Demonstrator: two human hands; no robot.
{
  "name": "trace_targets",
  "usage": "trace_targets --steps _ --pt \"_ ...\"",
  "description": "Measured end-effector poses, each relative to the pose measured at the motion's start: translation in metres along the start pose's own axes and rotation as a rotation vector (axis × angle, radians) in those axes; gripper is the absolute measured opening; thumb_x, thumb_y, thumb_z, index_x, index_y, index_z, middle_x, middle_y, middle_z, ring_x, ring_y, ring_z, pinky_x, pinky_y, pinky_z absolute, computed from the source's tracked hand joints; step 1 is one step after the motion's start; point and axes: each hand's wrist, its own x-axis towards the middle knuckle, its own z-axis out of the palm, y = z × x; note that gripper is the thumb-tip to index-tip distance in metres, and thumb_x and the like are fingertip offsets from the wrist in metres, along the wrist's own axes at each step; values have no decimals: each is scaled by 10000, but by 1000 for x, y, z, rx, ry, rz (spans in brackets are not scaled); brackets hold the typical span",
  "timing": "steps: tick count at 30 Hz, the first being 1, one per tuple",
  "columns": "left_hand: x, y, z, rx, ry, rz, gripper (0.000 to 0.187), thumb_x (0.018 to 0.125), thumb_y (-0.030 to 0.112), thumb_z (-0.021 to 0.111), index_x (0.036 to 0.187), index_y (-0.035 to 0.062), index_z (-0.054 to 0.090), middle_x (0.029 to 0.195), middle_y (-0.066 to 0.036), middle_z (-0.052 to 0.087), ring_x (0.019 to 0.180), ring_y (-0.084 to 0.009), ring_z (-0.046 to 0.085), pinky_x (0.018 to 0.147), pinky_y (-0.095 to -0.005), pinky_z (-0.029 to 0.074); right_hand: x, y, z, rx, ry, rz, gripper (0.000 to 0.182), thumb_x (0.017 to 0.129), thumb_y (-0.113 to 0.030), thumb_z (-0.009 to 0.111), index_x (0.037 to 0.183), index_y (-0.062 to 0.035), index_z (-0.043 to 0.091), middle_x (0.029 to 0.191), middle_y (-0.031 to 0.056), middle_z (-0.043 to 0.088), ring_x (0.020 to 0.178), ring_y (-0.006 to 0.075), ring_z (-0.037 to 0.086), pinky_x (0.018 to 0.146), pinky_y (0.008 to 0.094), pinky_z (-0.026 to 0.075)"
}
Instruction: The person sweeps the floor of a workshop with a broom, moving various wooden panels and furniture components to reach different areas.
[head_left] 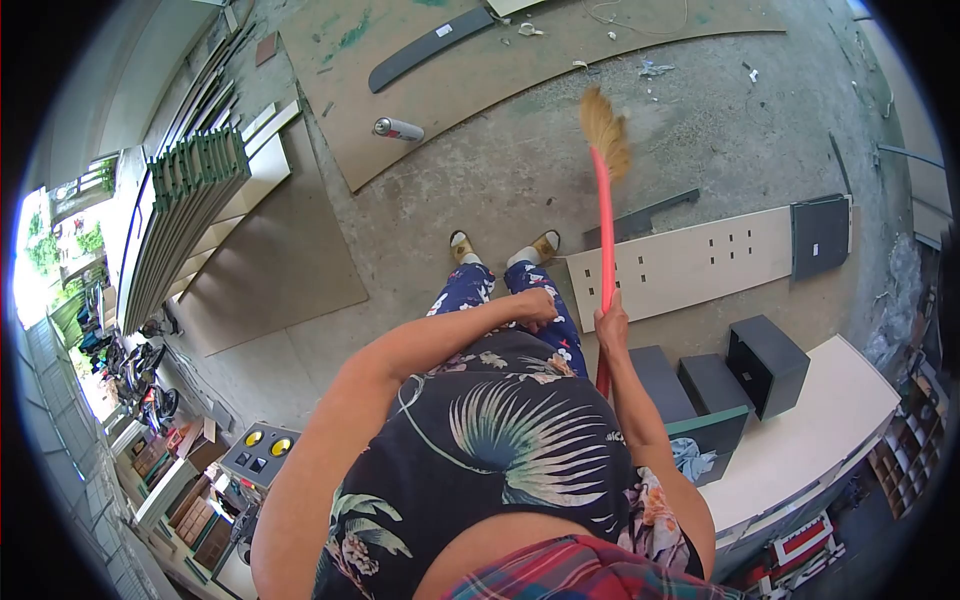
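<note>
My right hand (pixel 612 324) is wrapped around the long red handle of a broom (pixel 605 215). The handle points away from me, and its tan bristle head (pixel 605 132) is over the concrete floor, near scattered bits of debris. In front of my waist, over my thigh, is my left hand (pixel 537 308) with its fingers curled in and apart from the broom; I see nothing in it.
A spray can (pixel 398 129) and a dark curved panel (pixel 430 50) are on a large board ahead. Slotted panels (pixel 690 255) lie to the right, near dark boxes (pixel 768 366) on a white-topped surface (pixel 840 400). Stacked green-edged boards (pixel 190 200) stand at left.
</note>
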Motion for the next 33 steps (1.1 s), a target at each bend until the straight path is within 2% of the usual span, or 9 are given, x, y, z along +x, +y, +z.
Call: trace_targets --steps 1,4,7,11,16,21,24,28,33 --pt "3 -1 4 8 21 23 313 719 308 517 804 19 606 697 -80 612 531 -196 598 484 -292 474 5 -11 -9 45 43 -59 526 696 -103 537 1186 -48 356 743 212 569 689 331 586 628 400 469" --pt "2 11 5 -35 -22 39 413 736 411 522 880 31 597 753 -83 614 578 -186 603 494 -284 467 26 -64 -46 284 -300 90 513 703 -102 535 1180 -28 359 640 111 541 523 201 550 503 316 464" --pt "-6 22 9 -256 -95 22 531 736 517 497 948 38 585 809 -91 619 633 -174 607 501 -275 460 54 -93 -32 574 -553 -100 494 711 -78 523 1181 -54 372 584 28 474 440 103 459 406 250 411" --pt "-29 22 -1 -616 -223 -39 527 745 460 487 1025 17 535 887 -151 595 720 -216 591 575 -289 456 69 -157 7 730 -884 -27 322 742 -57 522 1041 -79 403 581 15 458 421 72 434 353 206 371" --pt "6 -3 -28 -968 105 53 405 710 376 517 913 25 516 762 -112 573 676 -205 579 504 -288 412 107 -208 39 750 -1132 266 128 774 -60 523 836 -81 412 580 16 456 414 61 424 351 180 359" --pt "-15 24 -49 -1002 344 78 271 691 290 543 779 39 494 621 -67 507 525 -174 540 407 -263 359 144 -179 44 933 -908 343 112 761 -68 521 745 -54 411 558 21 446 410 92 427 346 216 356" --pt "0 16 -52 -1021 225 229 169 656 155 554 745 33 479 525 -58 453 419 -175 503 322 -263 323 150 -145 38 985 -653 160 98 751 -73 509 745 -52 413 544 25 438 419 114 437 355 243 360" --pt "-15 25 -47 -995 243 260 116 634 79 549 704 36 467 495 -37 457 411 -151 510 299 -269 329 151 -175 26 933 -179 217 141 742 -59 495 836 -49 391 542 28 424 423 134 437 380 267 384" --pt "-45 28 -69 -980 313 244 137 616 90 571 708 21 497 549 -63 519 419 -152 530 317 -261 362 140 -218 7 982 -128 124 194 752 -48 480 906 -62 364 567 32 423 431 123 437 377 268 395"
